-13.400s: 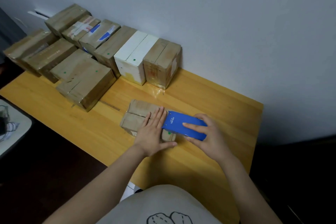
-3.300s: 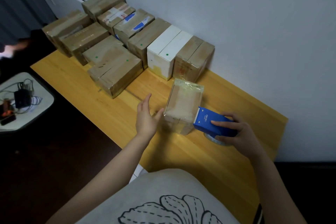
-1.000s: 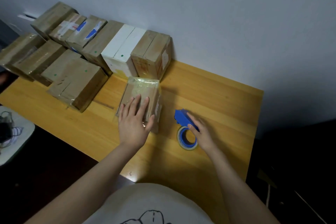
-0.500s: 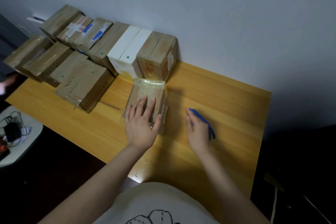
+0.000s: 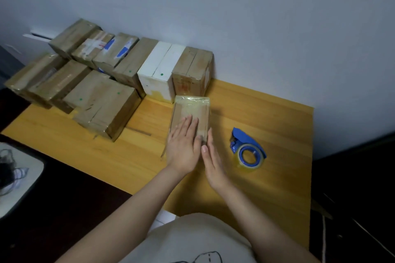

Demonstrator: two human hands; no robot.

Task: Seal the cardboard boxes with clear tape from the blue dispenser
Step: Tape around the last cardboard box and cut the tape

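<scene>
Flat on the wooden table, the small cardboard box lay wrapped in shiny clear tape, its far end just in front of the brown box that closed the row along the wall. The left hand rested palm down on the near part of the box's top, fingers straight and close together, gripping nothing. The right hand stood on its edge at the box's near right corner, fingers straight and together, holding nothing; whether it touched the side could not be told. To the right, apart from both hands, the blue dispenser lay on its side on the table with its roll of tape in it. A white box stood in the row beside the end brown one, and more brown boxes crowded the left part of the table
</scene>
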